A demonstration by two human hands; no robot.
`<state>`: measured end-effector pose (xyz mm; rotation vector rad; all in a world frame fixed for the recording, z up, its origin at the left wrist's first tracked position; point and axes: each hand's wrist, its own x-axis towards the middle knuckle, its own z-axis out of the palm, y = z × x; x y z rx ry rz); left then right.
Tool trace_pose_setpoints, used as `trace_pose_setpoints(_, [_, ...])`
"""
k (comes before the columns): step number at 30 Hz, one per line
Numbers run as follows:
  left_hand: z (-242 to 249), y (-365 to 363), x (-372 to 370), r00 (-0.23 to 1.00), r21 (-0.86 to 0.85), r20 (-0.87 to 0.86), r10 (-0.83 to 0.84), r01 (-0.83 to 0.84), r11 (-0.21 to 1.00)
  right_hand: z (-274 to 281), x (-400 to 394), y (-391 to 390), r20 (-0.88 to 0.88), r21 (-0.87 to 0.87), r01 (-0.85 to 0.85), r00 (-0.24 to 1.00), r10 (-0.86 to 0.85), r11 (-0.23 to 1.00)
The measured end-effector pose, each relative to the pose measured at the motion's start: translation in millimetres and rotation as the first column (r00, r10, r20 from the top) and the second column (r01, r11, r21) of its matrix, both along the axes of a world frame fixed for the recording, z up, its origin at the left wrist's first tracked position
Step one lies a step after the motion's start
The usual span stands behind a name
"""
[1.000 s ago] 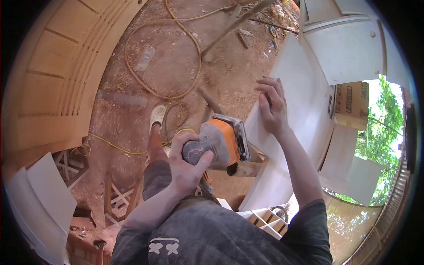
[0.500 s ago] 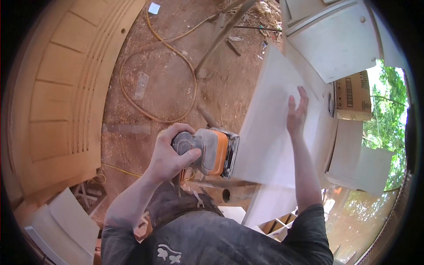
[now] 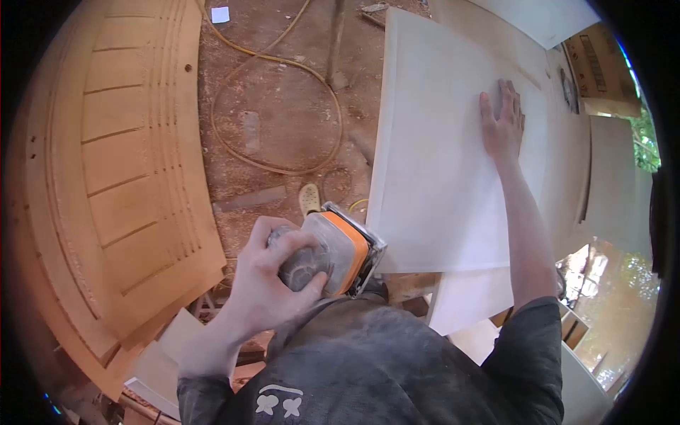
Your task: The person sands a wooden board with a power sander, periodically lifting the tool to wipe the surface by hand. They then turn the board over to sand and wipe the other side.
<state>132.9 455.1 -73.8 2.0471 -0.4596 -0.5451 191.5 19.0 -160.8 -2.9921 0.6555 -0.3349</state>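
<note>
My left hand (image 3: 287, 273) is wrapped round the grey body of an orange and grey power sander (image 3: 338, 251), whose pad side faces right, beside the left edge of a white panel (image 3: 446, 163). On the upper right part of that panel lies my right hand (image 3: 503, 124), its fingers spread and nothing held in it. The panel has a smooth, pale surface and rests over other pale boards.
Grooved wooden doors (image 3: 120, 156) stand along the left. A yellow hose (image 3: 338, 120) loops over the dusty floor (image 3: 283, 106). A cardboard box (image 3: 598, 67) is at the upper right. Pale boards (image 3: 159, 365) lie at the lower left.
The view has shifted, bringing the white panel nearer the centre. My right hand, raised before, now lies on the panel. The sander has tilted in my left hand, and a yellow shoe has come into view.
</note>
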Motion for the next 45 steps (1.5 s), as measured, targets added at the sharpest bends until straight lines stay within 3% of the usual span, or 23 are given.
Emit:
trace_pose_setpoints(7, [20.9,-28.0,6.2,0.996,0.125,0.09,0.015,-0.026,0.992,-4.2,-1.3,-0.2,-0.017,-0.002,0.008,1.0,-0.008,1.0])
trace_pose_setpoints(22, [17.7,-102.7,173.7,0.951,0.246,0.306,-0.039,-0.039,0.969,7.7,-0.7,9.3,-0.063,0.0,0.015,0.998,-0.015,1.0])
trace_pose_setpoints(28, [3.6,-136.0,273.4,0.95,0.146,0.305,-0.067,0.023,0.989,10.3,0.5,12.3,-0.072,-0.027,0.023,0.997,-0.025,0.999])
trace_pose_setpoints(31, [-2.1,-151.1,317.6,0.892,0.135,0.442,-0.091,0.034,0.99,11.1,1.0,12.5,-0.067,-0.018,0.026,0.997,-0.027,0.999])
trace_pose_setpoints(32, [1.9,-154.3,322.7,0.91,0.12,0.404,-0.091,0.045,0.992,10.9,0.9,12.2,-0.062,-0.02,0.026,0.998,-0.028,0.999])
trace_pose_setpoints(34, [22.3,-164.3,325.8,0.942,0.088,0.324,-0.088,0.063,0.994,11.5,1.5,12.6,-0.052,-0.021,0.033,0.998,-0.034,0.999])
trace_pose_setpoints(38, [2.9,-150.7,324.4,0.946,0.106,0.3,-0.121,0.093,0.99,7.8,0.8,11.4,-0.017,-0.029,0.043,0.999,-0.043,0.999])
trace_pose_setpoints(40, [-7.2,-133.7,294.2,0.926,0.085,0.354,-0.132,0.108,0.99,4.4,1.3,11.6,0.006,-0.027,0.053,0.999,-0.053,0.998])
trace_pose_setpoints(45, [10.9,-88.5,161.4,0.973,0.17,0.216,-0.077,0.04,0.985,3.9,2.2,10.5,0.001,0.007,0.081,0.997,-0.081,0.997])
